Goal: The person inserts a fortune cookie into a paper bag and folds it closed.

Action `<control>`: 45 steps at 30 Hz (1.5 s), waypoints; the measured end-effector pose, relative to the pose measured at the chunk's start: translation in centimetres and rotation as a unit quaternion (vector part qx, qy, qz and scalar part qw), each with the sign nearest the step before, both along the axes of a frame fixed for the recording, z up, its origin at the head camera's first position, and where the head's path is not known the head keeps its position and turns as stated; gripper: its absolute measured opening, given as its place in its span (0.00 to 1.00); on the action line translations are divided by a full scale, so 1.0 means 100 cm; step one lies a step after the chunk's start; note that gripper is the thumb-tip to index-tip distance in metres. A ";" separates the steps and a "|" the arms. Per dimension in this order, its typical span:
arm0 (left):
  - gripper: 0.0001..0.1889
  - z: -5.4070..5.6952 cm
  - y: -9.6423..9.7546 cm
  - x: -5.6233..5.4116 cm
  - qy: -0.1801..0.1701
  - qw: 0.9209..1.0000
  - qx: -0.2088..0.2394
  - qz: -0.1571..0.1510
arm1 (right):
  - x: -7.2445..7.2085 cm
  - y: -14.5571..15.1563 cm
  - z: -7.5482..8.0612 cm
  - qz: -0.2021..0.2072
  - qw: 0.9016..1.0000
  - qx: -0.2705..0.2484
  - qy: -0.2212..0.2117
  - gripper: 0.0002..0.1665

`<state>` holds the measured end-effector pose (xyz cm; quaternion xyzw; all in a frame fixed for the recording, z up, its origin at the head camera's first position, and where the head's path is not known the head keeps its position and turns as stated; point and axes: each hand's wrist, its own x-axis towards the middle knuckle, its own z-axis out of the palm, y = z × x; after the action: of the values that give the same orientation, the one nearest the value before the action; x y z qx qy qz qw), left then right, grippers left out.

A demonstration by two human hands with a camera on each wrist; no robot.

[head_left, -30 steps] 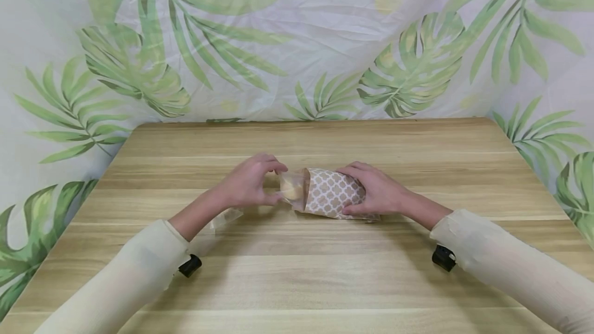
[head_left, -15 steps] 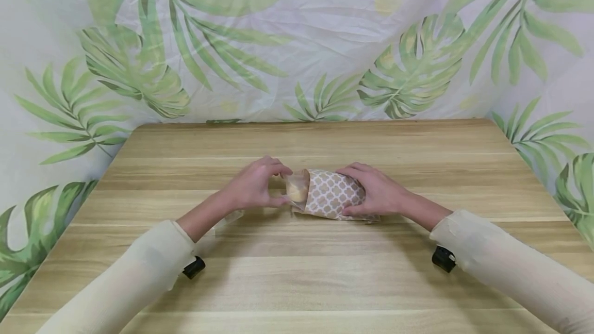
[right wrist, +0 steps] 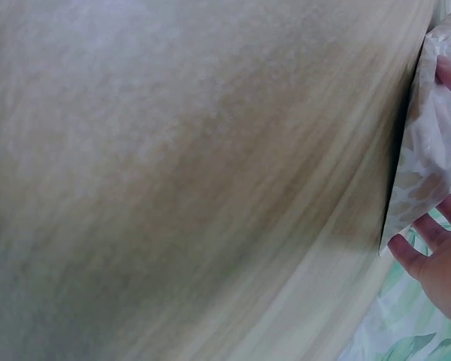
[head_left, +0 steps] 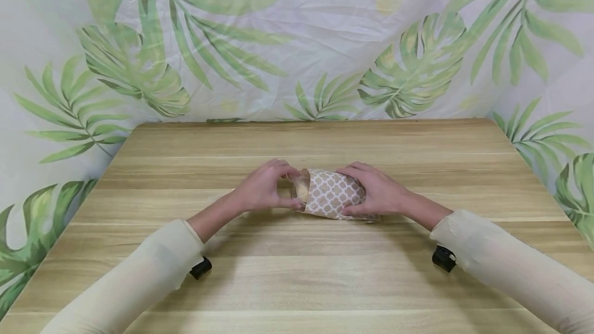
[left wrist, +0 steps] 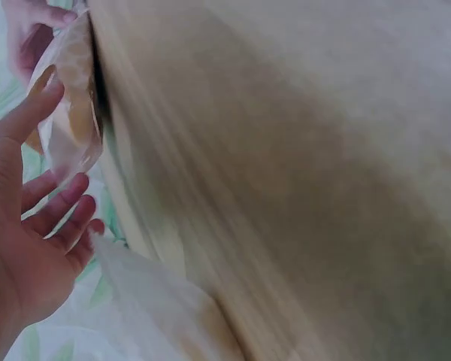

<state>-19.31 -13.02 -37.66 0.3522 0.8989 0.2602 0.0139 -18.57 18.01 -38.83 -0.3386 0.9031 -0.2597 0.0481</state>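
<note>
Head cam: patterned bag (head_left: 330, 194), ctr worktop (head_left: 325, 282); clear-wrapped item (head_left: 301, 193) in its 9-o'clock mouth. R hand (head_left: 377, 189) grips 3-o'clock end; L hand (head_left: 265, 187) spread around mouth. Only L-wrist cam shows translucent plastic (left wrist: 158, 304), 6 o'clock.

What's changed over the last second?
The left hand moved right, and the clear plastic packet with pale-yellow contents went deeper into the tan paper bag with white lattice print. No new hold or release shows. The right hand and the bag it grips stayed put.
</note>
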 end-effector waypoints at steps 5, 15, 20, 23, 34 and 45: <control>0.37 0.004 -0.002 0.000 -0.034 0.999 -0.003 -0.002 | 0.000 0.000 -0.001 0.000 1.000 -0.001 -0.003 0.55; 0.36 0.007 -0.008 -0.003 -0.069 0.997 0.020 -0.011 | -0.001 0.001 -0.001 0.003 1.000 0.000 0.000 0.54; 0.35 0.007 -0.006 -0.004 -0.113 0.993 0.045 0.000 | -0.001 0.000 -0.001 0.003 1.000 -0.002 0.002 0.54; 0.34 0.008 -0.003 -0.003 -0.133 0.989 0.063 0.005 | -0.001 0.000 0.000 0.004 1.000 -0.003 0.003 0.55; 0.33 0.006 0.009 0.001 -0.170 0.979 0.112 0.026 | -0.002 0.000 -0.001 0.006 1.000 -0.006 -0.001 0.54; 0.22 0.007 0.016 0.003 -0.257 0.947 0.165 0.098 | -0.002 0.000 -0.002 0.008 1.000 -0.005 0.004 0.53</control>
<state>-19.03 -11.44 -37.00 0.1812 0.8395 0.4864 0.1610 -18.74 18.03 -39.00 -0.3475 0.8989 -0.2629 0.0449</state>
